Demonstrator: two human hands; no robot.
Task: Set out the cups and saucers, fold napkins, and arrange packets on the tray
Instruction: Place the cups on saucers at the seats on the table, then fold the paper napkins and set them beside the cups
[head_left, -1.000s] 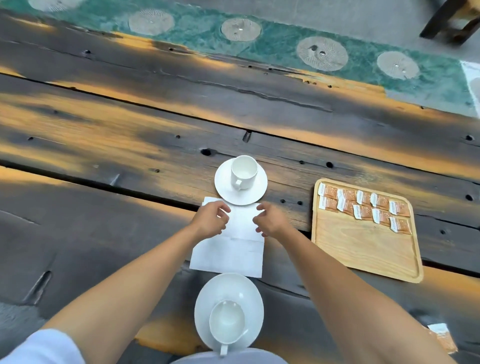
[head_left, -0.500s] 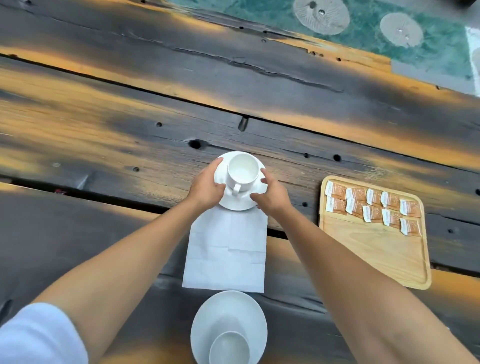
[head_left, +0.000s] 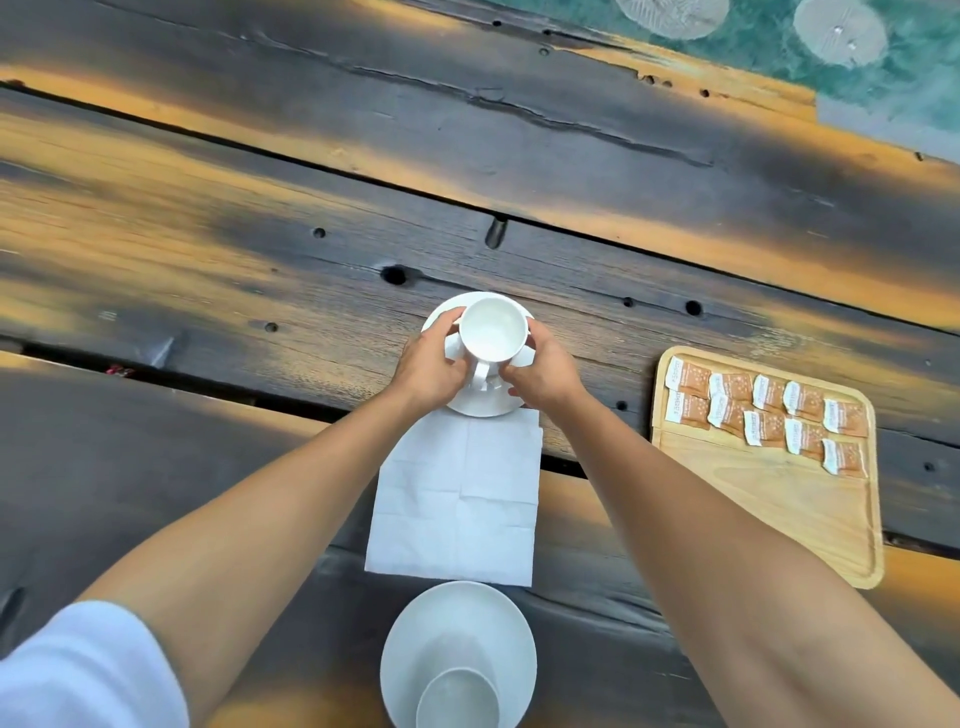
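Wooden tray (head_left: 810, 525) w/ packets (head_left: 769, 415), hands gripping cup (head_left: 492, 328)

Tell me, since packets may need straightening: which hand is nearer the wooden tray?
Right. The right hand grips the far cup beside the tray; the left hand is beyond it.

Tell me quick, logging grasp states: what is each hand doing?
Left hand: closed on the far cup and its saucer.
Right hand: closed on the same cup and saucer.
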